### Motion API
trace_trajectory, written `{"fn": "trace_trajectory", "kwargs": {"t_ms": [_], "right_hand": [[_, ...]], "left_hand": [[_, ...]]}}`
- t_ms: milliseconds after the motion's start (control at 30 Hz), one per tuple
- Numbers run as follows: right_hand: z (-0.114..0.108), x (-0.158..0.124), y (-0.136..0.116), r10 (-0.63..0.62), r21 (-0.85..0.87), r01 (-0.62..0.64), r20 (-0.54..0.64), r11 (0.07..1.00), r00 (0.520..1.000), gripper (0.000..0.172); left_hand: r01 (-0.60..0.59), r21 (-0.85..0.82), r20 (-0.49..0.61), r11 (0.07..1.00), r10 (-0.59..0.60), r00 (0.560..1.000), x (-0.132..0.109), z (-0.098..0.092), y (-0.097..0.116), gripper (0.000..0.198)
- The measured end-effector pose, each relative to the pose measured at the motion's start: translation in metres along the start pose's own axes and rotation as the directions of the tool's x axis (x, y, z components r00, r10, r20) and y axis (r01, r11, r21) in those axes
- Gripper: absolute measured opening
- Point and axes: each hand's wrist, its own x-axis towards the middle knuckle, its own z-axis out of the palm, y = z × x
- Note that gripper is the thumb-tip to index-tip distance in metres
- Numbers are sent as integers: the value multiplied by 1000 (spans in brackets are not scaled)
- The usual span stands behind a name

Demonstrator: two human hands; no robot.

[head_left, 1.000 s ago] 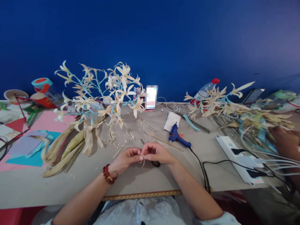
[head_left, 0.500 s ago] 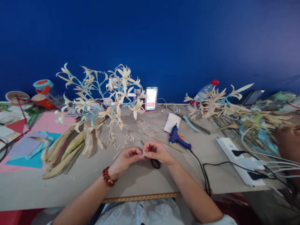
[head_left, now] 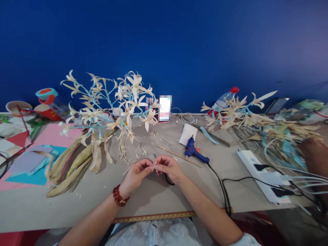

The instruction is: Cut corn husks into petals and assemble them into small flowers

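Observation:
Above the near middle of the table my left hand (head_left: 139,173) and my right hand (head_left: 167,167) meet at the fingertips. Both are closed in a pinch on one small pale strip (head_left: 154,166), which looks like a piece of dried husk. Most of it is covered by the fingers. Under my right hand lie scissors (head_left: 169,180), with part of a black handle showing. Pale husk scraps (head_left: 144,149) are scattered just beyond my hands. A thin wooden stick (head_left: 179,156) lies past my right hand.
A blue glue gun (head_left: 194,150) rests right of my hands, its black cord running to the table edge. Husk flowers (head_left: 137,80) on blue stems stand back left, above dried husks (head_left: 77,167). A white power strip (head_left: 261,177) lies right, near another person's arm (head_left: 315,157).
Both hands have shifted slightly left, with the fingertips drawn closer around the pale strip. Less of the scissors' handle shows now.

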Motion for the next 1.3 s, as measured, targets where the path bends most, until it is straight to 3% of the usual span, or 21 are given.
{"fn": "trace_trajectory", "kwargs": {"t_ms": [267, 433, 667, 833, 1000, 1133, 1300], "right_hand": [[5, -2, 0, -16, 18, 17, -42, 1000, 999, 20], [5, -1, 2, -29, 11, 30, -78, 999, 996, 21], [1, 1, -1, 41, 29, -39, -77, 999, 996, 25], [-1, 0, -2, 191, 114, -196, 50, 974, 980, 27], [-3, -1, -1, 291, 109, -309, 157, 945, 944, 26], [-5, -1, -1, 319, 108, -341, 182, 934, 930, 26], [-8, 1, -2, 342, 59, -364, 232, 930, 911, 25]], "left_hand": [[83, -192, -9, 978, -86, 996, 0, 2, -6, 17], [113, -222, -48, 969, -126, 991, -1, 4, -5, 17], [-22, -114, -155, 993, 4, 988, 1, 0, 5, 21], [-108, 42, -34, 993, 109, 993, 2, -5, 7, 18], [-65, 58, 120, 996, 57, 991, 1, -9, 16, 17], [-73, 110, 181, 991, 52, 982, 2, -12, 21, 16], [-228, 329, 291, 916, 131, 948, 3, -18, 29, 17]]}}
